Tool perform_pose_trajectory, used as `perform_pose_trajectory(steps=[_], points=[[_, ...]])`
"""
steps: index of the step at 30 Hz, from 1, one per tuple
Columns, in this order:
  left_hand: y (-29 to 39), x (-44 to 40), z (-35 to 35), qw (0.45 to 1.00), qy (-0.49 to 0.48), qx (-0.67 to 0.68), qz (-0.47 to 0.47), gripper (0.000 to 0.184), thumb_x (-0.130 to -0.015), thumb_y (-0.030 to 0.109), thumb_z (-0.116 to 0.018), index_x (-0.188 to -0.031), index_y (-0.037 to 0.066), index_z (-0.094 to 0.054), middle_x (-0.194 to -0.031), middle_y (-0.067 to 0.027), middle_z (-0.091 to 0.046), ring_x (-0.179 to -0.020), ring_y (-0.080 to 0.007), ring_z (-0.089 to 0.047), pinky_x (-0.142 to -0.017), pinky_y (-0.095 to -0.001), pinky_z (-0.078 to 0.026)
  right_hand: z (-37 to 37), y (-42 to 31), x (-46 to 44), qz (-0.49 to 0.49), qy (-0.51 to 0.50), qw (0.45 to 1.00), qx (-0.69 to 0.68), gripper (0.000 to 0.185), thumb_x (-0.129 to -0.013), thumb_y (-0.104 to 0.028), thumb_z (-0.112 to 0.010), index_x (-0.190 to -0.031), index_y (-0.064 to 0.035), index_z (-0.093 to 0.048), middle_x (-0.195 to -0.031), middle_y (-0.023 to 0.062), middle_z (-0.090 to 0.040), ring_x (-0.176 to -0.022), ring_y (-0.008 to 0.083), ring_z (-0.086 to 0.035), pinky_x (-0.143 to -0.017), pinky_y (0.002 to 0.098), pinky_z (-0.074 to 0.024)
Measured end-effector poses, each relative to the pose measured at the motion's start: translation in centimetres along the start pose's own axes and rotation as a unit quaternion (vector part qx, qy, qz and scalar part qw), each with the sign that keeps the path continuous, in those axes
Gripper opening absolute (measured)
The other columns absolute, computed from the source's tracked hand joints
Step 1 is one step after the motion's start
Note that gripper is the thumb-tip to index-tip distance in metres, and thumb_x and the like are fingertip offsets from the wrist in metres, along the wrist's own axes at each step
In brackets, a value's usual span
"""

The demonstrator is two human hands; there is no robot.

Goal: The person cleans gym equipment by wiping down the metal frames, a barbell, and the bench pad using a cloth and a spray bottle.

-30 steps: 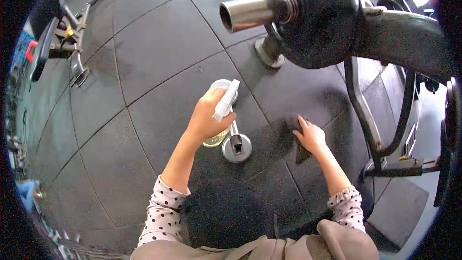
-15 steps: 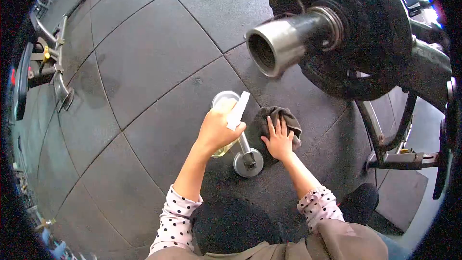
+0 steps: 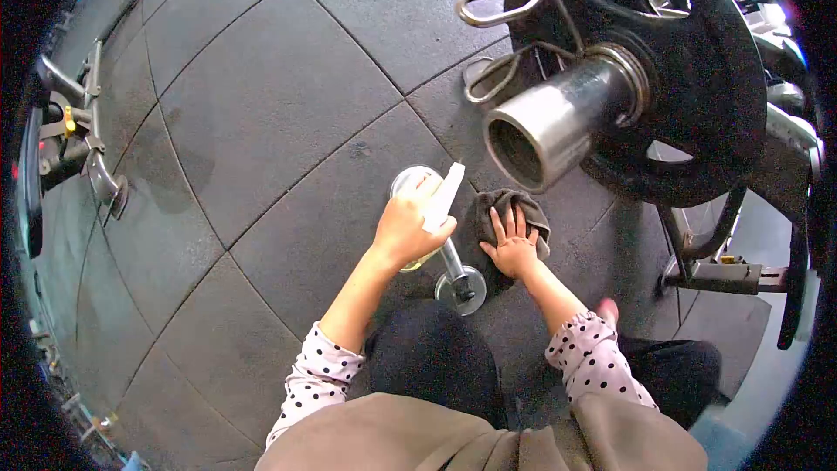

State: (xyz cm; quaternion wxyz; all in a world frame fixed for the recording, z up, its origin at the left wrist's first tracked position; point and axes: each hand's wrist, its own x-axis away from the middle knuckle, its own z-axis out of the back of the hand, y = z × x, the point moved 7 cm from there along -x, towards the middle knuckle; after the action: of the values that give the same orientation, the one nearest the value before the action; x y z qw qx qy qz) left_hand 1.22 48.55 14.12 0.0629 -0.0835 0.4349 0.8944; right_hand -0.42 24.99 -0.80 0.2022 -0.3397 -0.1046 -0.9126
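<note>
The left hand [image 3: 406,227] wraps around a spray bottle [image 3: 445,198], hiding most of its body; its white head's long axis runs from seven to one o'clock. At the bottle's three o'clock, the right hand [image 3: 514,250] spreads flat, partly covering a bunched dark cloth [image 3: 523,200].

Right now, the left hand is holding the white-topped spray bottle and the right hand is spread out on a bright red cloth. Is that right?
Not quite: the cloth isn't bright red. The head view shows it is dark greyish-brown. The left hand is holding the white-topped spray bottle, and the right hand is spread out on that cloth.
</note>
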Motion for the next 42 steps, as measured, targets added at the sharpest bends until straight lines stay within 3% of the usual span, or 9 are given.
perform_pose_trajectory(steps=[2, 7, 11, 15, 21, 22, 23, 33, 42], points=[[0.0, 0.4, 0.5, 1.0, -0.008, 0.01, 0.004, 0.058, -0.068, 0.018, -0.062, -0.123, 0.0, -0.051, -0.095, -0.0155, -0.056, -0.095, -0.0336, -0.053, -0.083, -0.0417, -0.047, 0.2, -0.2, 0.5, 0.004, 0.055, 0.998, 0.002, 0.073, -0.088, -0.053, -0.045, -0.148, -0.0282, -0.011, -0.152, 0.0092, -0.015, -0.138, 0.0312, -0.016, -0.099, 0.0619, -0.0241], [-1.1, 2.4, 3.3, 0.99, 0.106, 0.085, 0.029, 0.043, -0.065, 0.011, -0.063, -0.105, 0.0, -0.055, -0.088, -0.0152, -0.054, -0.083, -0.0336, -0.055, -0.072, -0.0391, -0.048, 3.9, 0.2, 1.3, -0.001, 0.288, 0.951, -0.109, 0.048, -0.086, -0.026, -0.058, -0.133, -0.0198, -0.046, -0.135, 0.004, -0.047, -0.119, 0.0244, -0.046, -0.093, 0.0449, -0.039], [-4.0, 5.8, 5.7, 0.974, 0.222, 0.032, 0.014, 0.033, -0.066, 0.021, -0.065, -0.092, 0.002, -0.056, -0.086, -0.013, -0.055, -0.078, -0.029, -0.055, -0.069, -0.0371, -0.047, 6.8, 2.0, 0.9, -0.04, 0.445, 0.781, -0.436, 0.037, -0.09, -0.01, -0.05, -0.127, -0.004, -0.049, -0.126, 0.016, -0.053, -0.119, 0.0358, -0.047, -0.101, 0.0397, -0.0353], [-5.8, 7.9, 8.1, 0.956, 0.29, -0.034, 0.017, 0.031, -0.064, 0.014, -0.063, -0.091, 0.004, -0.052, -0.085, -0.0138, -0.052, -0.075, -0.0308, -0.054, -0.067, -0.0386, -0.047, 12.4, -1.1, -0.8, 0.06, 0.526, 0.811, -0.249, 0.047, -0.089, -0.017, -0.052, -0.134, -0.0048, -0.043, -0.132, 0.0223, -0.046, -0.124, 0.0377, -0.041, -0.103, 0.0432, -0.0304], [-9.4, 10.0, 9.2, 0.934, 0.345, -0.062, 0.06, 0.026, -0.064, 0.012, -0.057, -0.087, 0.001, -0.054, -0.081, -0.0131, -0.051, -0.072, -0.0302, -0.052, -0.065, -0.0385, -0.046, 17.3, -5.1, -10.6, 0.131, 0.475, 0.87, 0.008, 0.07, -0.084, -0.026, -0.059, -0.145, -0.0133, -0.027, -0.142, 0.0204, -0.035, -0.131, 0.0332, -0.035, -0.099, 0.046, -0.0326], [-9.0, 10.0, 8.9, 0.927, 0.357, -0.105, 0.042, 0.027, -0.065, 0.012, -0.056, -0.089, 0.001, -0.054, -0.08, -0.0139, -0.052, -0.07, -0.031, -0.052, -0.064, -0.0388, -0.046, 16.0, -4.3, -13.8, 0.046, 0.368, 0.929, -0.013, 0.069, -0.084, -0.025, -0.059, -0.144, -0.0127, -0.027, -0.143, 0.0186, -0.035, -0.131, 0.0313, -0.036, -0.097, 0.0461, -0.0352], [-9.2, 10.0, 8.5, 0.926, 0.359, -0.102, 0.059, 0.026, -0.065, 0.01, -0.055, -0.09, 0.001, -0.054, -0.081, -0.0145, -0.053, -0.07, -0.0311, -0.052, -0.062, -0.0396, -0.045, 15.2, -4.5, -15.3, 0.054, 0.419, 0.904, 0.059, 0.062, -0.085, -0.024, -0.059, -0.139, -0.0075, -0.035, -0.13, 0.0202, -0.048, -0.12, 0.03, -0.048, -0.092, 0.0456, -0.042], [-8.7, 9.3, 8.5, 0.921, 0.356, -0.149, 0.05, 0.027, -0.066, 0.011, -0.059, -0.091, 0.002, -0.055, -0.081, -0.0142, -0.055, -0.07, -0.03, -0.054, -0.062, -0.0384, -0.047, 19.0, -6.7, -23.1, -0.006, 0.428, 0.904, -0.006, 0.055, -0.086, -0.029, -0.057, -0.134, -0.006, -0.042, -0.126, 0.0208, -0.053, -0.106, 0.0334, -0.058, -0.083, 0.0414, -0.0506], [-8.6, 9.5, 8.6, 0.924, 0.339, -0.159, 0.077, 0.028, -0.065, 0.008, -0.063, -0.092, 0.005, -0.054, -0.087, -0.0103, -0.058, -0.077, -0.0303, -0.056, -0.065, -0.0386, -0.049, 14.1, -3.5, -13.2, 0.056, 0.394, 0.917, 0.023, 0.062, -0.085, -0.02, -0.058, -0.14, -0.0079, -0.033, -0.13, 0.0182, -0.049, -0.113, 0.0341, -0.051, -0.088, 0.0414, -0.0462]])
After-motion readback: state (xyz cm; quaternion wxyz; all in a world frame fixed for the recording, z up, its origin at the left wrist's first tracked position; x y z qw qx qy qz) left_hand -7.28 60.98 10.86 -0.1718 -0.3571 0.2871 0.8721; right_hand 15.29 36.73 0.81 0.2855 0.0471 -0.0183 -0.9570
